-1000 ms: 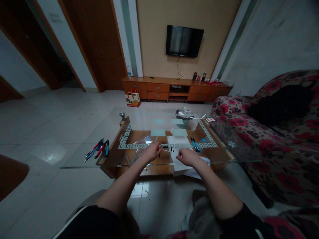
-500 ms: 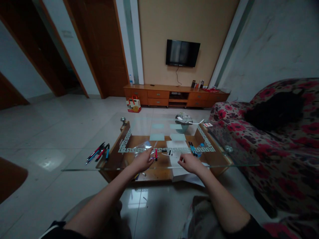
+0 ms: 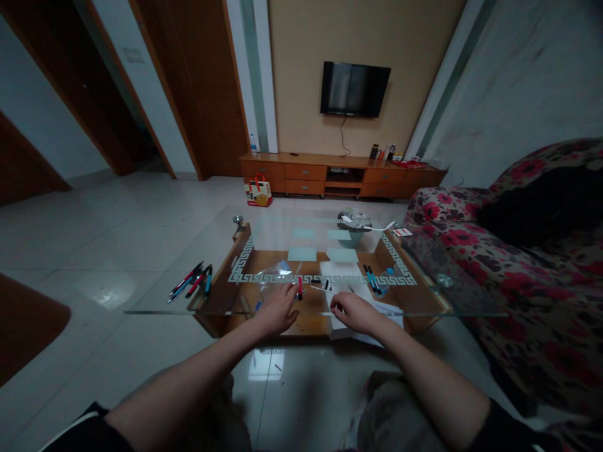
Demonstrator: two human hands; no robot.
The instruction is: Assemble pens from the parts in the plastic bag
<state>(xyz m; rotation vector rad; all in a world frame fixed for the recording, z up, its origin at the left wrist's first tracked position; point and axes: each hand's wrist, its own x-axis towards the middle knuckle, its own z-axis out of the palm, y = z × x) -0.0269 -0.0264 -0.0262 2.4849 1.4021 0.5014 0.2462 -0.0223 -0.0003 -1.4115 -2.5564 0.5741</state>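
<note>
My left hand (image 3: 279,309) rests over the glass table's near edge with its fingers stretched out and apart. Right beside its fingertips lies a small red and black pen part (image 3: 300,289). A crumpled clear plastic bag (image 3: 276,280) lies just beyond that hand. My right hand (image 3: 354,311) is curled, thumb and forefinger drawn together; whatever it may hold is too small to make out. Between the hands and slightly farther off are a thin white stick (image 3: 318,287) and small black pieces (image 3: 326,285).
Several red, blue and black pens (image 3: 191,281) lie at the left of the glass table (image 3: 155,295). Blue pens (image 3: 372,279) are at the right, near white paper (image 3: 389,309). A wastebasket (image 3: 353,229) stands behind the table, a flowered sofa (image 3: 527,263) to the right.
My left hand's fingers have spread out beside the red pen part. My right hand has moved slightly left, towards the other hand. The camera view has shifted a little.
</note>
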